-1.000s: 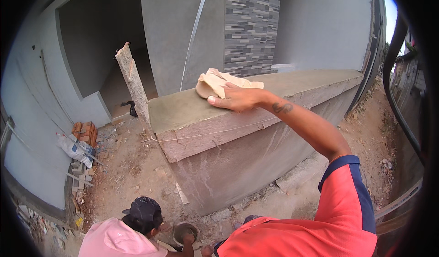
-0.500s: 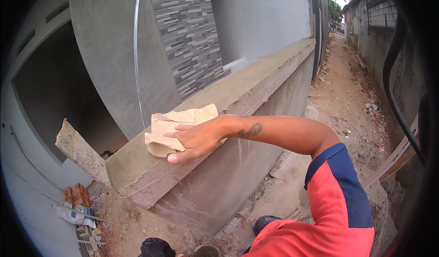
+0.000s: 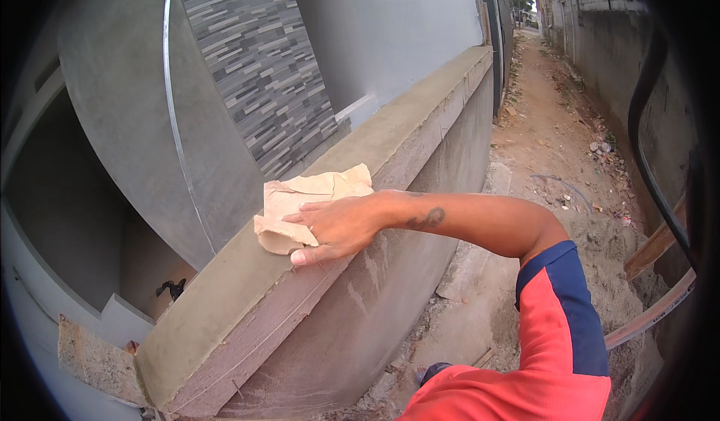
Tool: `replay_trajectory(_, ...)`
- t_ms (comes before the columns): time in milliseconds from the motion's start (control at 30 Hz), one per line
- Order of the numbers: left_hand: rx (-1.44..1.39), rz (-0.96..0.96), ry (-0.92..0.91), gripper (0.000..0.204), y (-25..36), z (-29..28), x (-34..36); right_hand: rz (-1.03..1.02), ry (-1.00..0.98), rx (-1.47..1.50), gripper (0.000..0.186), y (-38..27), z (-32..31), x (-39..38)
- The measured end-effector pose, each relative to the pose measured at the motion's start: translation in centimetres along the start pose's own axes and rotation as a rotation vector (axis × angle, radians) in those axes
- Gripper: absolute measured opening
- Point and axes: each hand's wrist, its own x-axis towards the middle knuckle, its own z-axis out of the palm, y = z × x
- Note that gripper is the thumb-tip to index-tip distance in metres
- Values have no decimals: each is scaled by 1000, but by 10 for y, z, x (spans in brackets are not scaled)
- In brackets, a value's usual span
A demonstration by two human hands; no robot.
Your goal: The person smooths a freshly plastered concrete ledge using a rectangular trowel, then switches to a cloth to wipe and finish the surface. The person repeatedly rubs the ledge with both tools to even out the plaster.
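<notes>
My right hand (image 3: 341, 226) lies palm down over a crumpled piece of light brown paper (image 3: 315, 186) on top of a low wall. The paper rests on the smooth grey-green mortar of the wall's top (image 3: 225, 295), near its outer edge. One flap curls up by my thumb, which is apart from the fingers. The paper hides some of my fingertips. My bare, tattooed right forearm (image 3: 480, 222) reaches across from a red and navy sleeve. My left hand is out of the picture.
Beyond the wall stand a grey plastered wall with a metal strip (image 3: 174, 113) and a panel of grey stone tiles (image 3: 255, 68). A rough board (image 3: 97, 357) juts from the wall's near end. On the right runs a dirt path (image 3: 547, 106) with rubble.
The view has shifted, and more of the wall's near end shows. My right hand and the paper sit farther from that end, still on the wall's top.
</notes>
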Motion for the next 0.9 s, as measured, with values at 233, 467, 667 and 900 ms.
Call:
replay_trajectory(233, 84, 26, -66, 15, 52, 21, 60, 511, 35, 481, 65, 218, -88, -52)
replay_trajectory(467, 204, 102, -235, 16, 81, 44, 113, -116, -103, 165, 105, 134, -43, -30)
replay_trajectory(667, 287, 166, -405, 17, 99, 67, 127, 404, 18, 392, 81, 305, -82, -81)
replay_trajectory(900, 422, 376, -531, 19, 201, 147, 217, 179, 18, 142, 82, 368, -74, -110)
